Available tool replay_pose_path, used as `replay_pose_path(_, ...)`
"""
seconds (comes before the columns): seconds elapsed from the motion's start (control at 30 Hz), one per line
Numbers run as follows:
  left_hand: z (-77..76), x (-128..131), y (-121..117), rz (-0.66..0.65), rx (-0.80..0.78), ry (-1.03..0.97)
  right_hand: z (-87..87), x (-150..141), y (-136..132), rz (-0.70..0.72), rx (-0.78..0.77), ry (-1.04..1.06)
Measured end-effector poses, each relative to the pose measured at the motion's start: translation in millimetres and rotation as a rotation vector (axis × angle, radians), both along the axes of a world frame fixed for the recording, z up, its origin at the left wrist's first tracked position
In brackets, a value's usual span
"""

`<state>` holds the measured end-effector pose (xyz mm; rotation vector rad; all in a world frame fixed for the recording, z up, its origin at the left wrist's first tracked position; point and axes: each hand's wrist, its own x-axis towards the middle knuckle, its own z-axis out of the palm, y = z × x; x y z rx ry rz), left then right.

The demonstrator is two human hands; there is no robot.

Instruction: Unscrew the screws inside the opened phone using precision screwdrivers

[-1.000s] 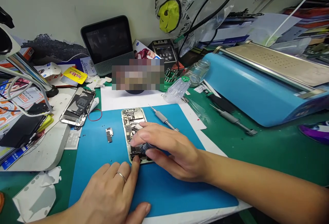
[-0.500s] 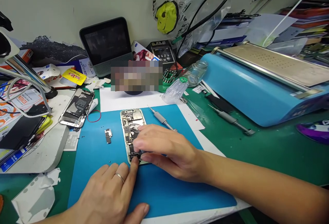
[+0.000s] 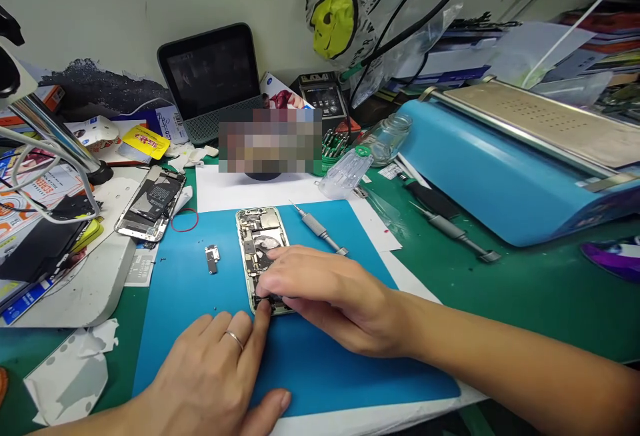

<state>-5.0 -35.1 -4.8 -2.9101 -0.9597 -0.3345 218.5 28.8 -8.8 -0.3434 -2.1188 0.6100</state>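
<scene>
Blue matting (image 3: 185, 289) lies beneath the opened phone (image 3: 254, 246), whose lower end your left hand (image 3: 213, 356) touches with its index fingertip, thumb spread away from the fingers. Your right hand (image 3: 335, 293) arches over the phone's lower half, fingers bent; whether they pinch anything, I cannot tell.

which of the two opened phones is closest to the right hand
The phone on the blue mat, with the right hand over its near end. The other phone lies farther left, with no hand near it.
</scene>
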Motion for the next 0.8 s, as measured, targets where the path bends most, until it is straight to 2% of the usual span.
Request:
replay_pose_path(0.23, 0.9, 0.3, 0.3, -0.004, -0.001, 0.001, -2.0, -0.3, 0.2, 0.001, -0.040, 0.032)
replay_pose_path(0.57, -0.3, -4.4, -2.3, -0.017, -0.106, -0.011, -0.9, -6.8, -1.1, 0.044, 0.035, 0.025)
replay_pose_path(0.8, 3.2, 0.0, -0.4, -0.009, -0.041, 0.008, -10.2, -5.6, 0.2, 0.001, 0.070, 0.097)
